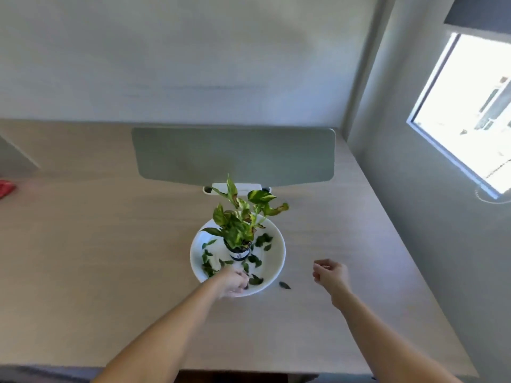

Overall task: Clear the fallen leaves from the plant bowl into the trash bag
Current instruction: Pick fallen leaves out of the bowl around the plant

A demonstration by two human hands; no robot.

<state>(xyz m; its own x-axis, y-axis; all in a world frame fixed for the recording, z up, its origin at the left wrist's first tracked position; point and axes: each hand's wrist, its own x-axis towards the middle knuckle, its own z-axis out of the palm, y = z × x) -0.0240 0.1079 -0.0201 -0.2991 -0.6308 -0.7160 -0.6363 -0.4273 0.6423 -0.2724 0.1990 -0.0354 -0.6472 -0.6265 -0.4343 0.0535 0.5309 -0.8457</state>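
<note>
A white plant bowl sits on the wooden desk, with a small potted plant upright in its middle. Several dark green fallen leaves lie scattered around the pot inside the bowl. My left hand reaches into the bowl's near edge, fingers curled down over leaves there; whether it grips any is hidden. One leaf lies on the desk just right of the bowl. My right hand hovers to the right of the bowl, loosely curled, nothing seen in it. No trash bag is in view.
A grey-green divider panel stands behind the bowl, with a white clamp at its base. A red object lies at the far left edge. The wall and a window bound the desk on the right.
</note>
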